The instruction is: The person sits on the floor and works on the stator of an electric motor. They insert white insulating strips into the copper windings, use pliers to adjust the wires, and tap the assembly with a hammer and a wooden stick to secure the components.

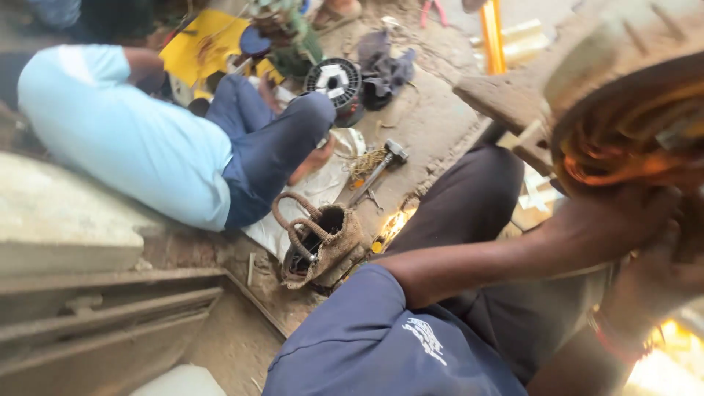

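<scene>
Both hands [645,242] grip a blurred copper-wound coil [631,139] at right.

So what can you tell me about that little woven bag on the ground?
The woven bag is small and brown, of coarse, fraying fibre, with two looped rope-like handles. It stands open on the dirt floor, its dark mouth tilted upward with something dark inside. It rests against a pale sheet, between a seated person's knee and a dark-trousered leg. No hand touches it.

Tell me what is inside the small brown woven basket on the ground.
The small brown woven basket has a dark opening; a dark tool-like shape shows near its looped handles. Anything deeper is hidden in shadow.
</scene>
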